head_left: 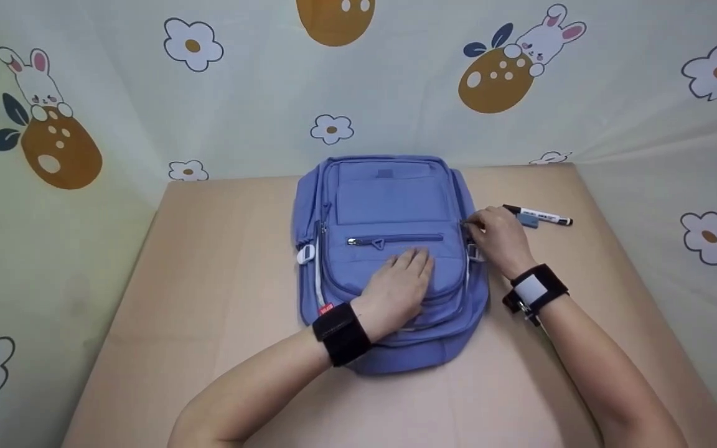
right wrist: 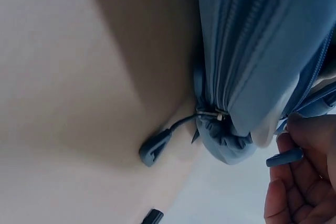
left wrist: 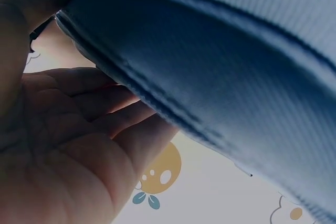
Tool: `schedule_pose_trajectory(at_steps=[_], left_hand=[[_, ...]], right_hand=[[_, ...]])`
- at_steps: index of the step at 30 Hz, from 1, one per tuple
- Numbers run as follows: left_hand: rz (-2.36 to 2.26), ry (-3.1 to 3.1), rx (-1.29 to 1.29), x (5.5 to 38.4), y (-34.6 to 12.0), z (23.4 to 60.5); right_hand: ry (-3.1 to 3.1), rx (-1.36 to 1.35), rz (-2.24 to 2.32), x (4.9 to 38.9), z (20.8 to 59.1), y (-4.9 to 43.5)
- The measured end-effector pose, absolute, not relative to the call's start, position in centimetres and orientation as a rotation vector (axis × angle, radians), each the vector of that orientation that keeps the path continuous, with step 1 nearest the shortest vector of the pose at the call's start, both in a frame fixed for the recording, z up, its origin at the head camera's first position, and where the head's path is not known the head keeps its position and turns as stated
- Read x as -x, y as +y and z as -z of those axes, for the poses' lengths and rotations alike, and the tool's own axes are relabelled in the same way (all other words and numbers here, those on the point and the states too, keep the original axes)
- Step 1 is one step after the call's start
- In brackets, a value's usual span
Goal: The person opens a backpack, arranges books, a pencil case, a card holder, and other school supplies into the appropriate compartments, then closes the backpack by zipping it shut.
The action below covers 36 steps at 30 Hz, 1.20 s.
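Observation:
A blue backpack (head_left: 396, 199) lies on the tabletop, its front pockets facing up. My left hand (head_left: 396, 286) rests flat on the lower front, below a short pocket zipper (head_left: 402, 239). In the left wrist view, the palm (left wrist: 63, 145) shows below the bag's edge, the fingertips hidden behind it. At the bag's right side, my right hand (head_left: 505, 239) pinches at the zipper. The right wrist view shows thumb and forefinger together there, a blue zipper pull (right wrist: 285, 157) sticking out by the fingers. An open zipper edge (right wrist: 317, 64) runs beside that hand.
A black-and-white marker (head_left: 548, 216) and a small blue piece (head_left: 528, 220) lie right of the bag. White buckles (head_left: 305, 254) sit on its sides. In the right wrist view, another pull (right wrist: 156, 148) hangs on a cord. Patterned cloth (head_left: 253, 106) surrounds the table (head_left: 209, 280).

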State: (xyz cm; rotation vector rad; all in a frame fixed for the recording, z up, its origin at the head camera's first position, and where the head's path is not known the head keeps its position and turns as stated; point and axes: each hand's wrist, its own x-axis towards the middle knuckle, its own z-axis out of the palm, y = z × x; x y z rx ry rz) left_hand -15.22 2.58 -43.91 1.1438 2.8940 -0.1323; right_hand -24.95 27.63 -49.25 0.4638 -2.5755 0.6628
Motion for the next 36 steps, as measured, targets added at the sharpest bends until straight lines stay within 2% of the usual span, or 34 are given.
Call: schedule_pose_trajectory(at_steps=[26, 36], left_hand=[[0.156, 2.845, -1.15, 15.4, 2.5, 42.9], [0.341, 2.782, -1.565, 13.8, 6.0, 43.0]], right_hand=[[-2.603, -0.543, -0.6, 22.2, 48.2, 28.2], [-2.619, -0.495, -0.577, 22.0, 48.4, 27.7]])
